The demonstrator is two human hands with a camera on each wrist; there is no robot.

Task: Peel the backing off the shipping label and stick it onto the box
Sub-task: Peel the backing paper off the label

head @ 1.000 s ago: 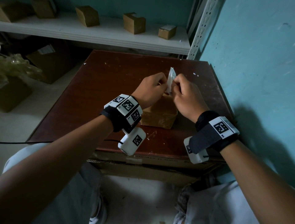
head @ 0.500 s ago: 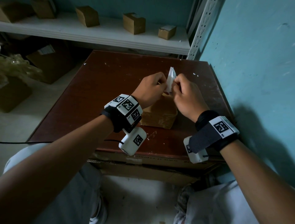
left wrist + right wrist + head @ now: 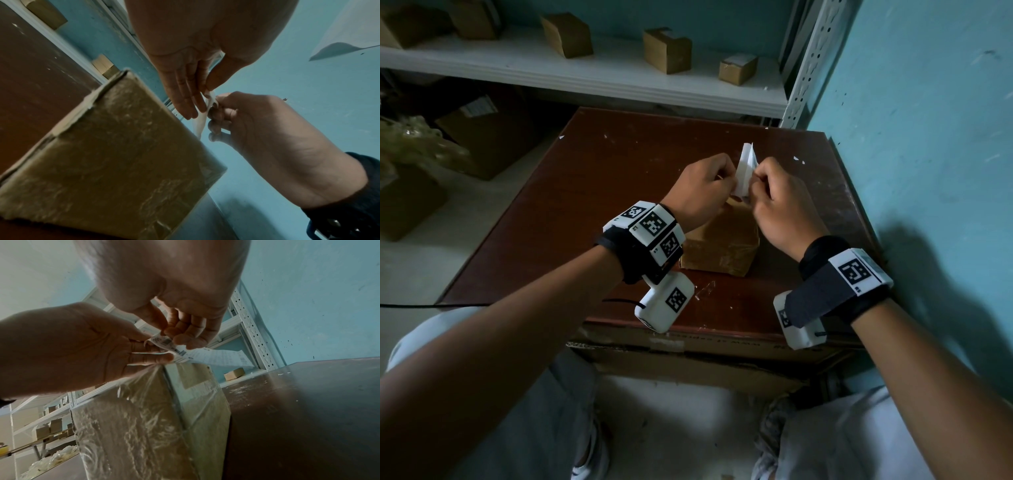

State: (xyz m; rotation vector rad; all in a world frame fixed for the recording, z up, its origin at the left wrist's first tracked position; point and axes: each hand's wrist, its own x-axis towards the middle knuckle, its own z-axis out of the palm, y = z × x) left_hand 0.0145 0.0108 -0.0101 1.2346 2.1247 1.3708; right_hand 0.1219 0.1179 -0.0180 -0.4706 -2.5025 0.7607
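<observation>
Blue walls stand beside a brown table (image 3: pixel 592 205), where the box (image 3: pixel 722 246) sits. Just above the box, the left hand (image 3: pixel 702 192) and right hand (image 3: pixel 784 209) both pinch the shipping label (image 3: pixel 745 168), picking at one end. Pulling too fast could tear the thin paper, or the sticky side could fold onto itself.

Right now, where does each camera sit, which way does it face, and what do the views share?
Head: above, looking down at the table; both forearms, left hand, right hand.
Left wrist: under the left palm, facing along the fingers; box, right hand opposite.
Right wrist: under the right palm; box, left hand opposite.
Shared: all show both hands pinching the label above the box.
</observation>
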